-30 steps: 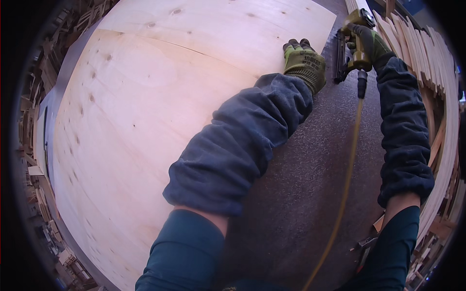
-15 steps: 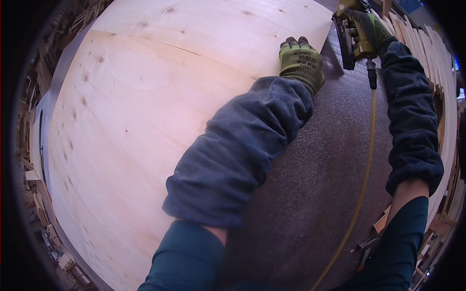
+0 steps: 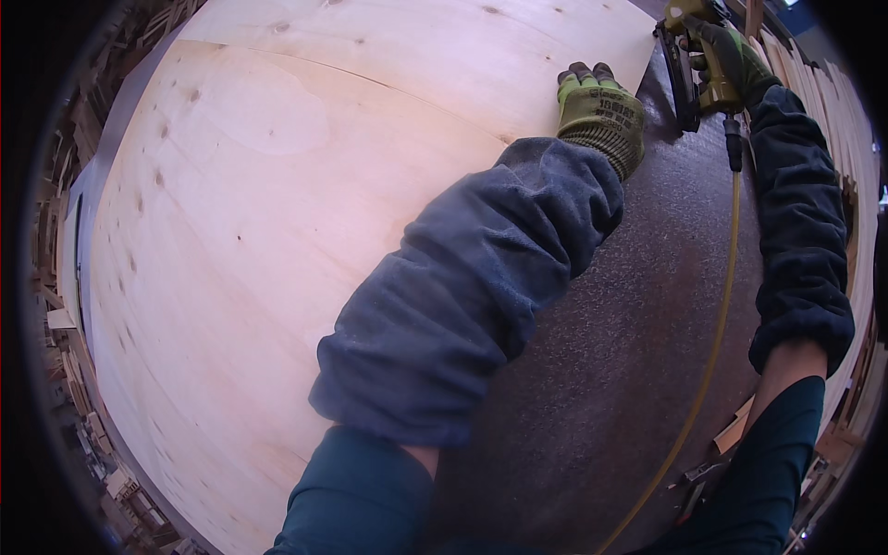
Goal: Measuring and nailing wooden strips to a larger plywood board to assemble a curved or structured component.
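Observation:
A large pale plywood sheet [image 3: 250, 259] with small knots covers the left and middle of the view. My left hand [image 3: 603, 113], in a green and dark work glove, lies on the sheet close to its right edge, fingers stretched forward. At the upper right my right hand [image 3: 735, 57], gloved too, grips a pneumatic nail gun [image 3: 720, 91]. The gun's dark magazine slants down over the brown surface beside the sheet. From its handle a yellow air hose [image 3: 710, 356] runs down toward me.
A dark brown, textured work surface [image 3: 573, 398] lies right of the plywood. Stacked thin wood strips [image 3: 832, 129] line the right side. A small wood offcut [image 3: 733, 427] and a metal tool [image 3: 696, 474] sit near my right forearm. Piled scrap wood [image 3: 74, 370] fills the left rim.
Both hands and the nail gun appear slightly farther right in view. The plywood edge has shifted right too, at least at the top. My grip on the gun looks the same.

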{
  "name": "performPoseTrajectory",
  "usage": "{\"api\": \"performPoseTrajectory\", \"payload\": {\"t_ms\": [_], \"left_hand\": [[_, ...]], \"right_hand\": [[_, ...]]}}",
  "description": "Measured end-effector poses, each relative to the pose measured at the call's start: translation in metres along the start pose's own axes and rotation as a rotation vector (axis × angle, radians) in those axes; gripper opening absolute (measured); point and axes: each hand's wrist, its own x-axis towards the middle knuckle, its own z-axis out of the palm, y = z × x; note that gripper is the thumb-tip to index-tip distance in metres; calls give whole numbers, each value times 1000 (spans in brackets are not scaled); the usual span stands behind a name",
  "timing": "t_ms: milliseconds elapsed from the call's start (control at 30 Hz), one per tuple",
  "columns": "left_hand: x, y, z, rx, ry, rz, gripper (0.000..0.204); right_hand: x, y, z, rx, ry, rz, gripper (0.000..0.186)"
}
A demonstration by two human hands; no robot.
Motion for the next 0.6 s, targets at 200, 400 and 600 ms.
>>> {"api": "performPoseTrajectory", "payload": {"t_ms": [200,400,600], "left_hand": [[-2,-3,-20,0,-47,6,47],[-3,-4,-11,-106,76,-29,39],[21,-32,-2,-605,347,-275,41]], "right_hand": [[25,2,-10,-17,-16,3,60],[19,5,-17,-136,-46,-143,66],[5,8,-12,-223,-74,-278,72]]}}
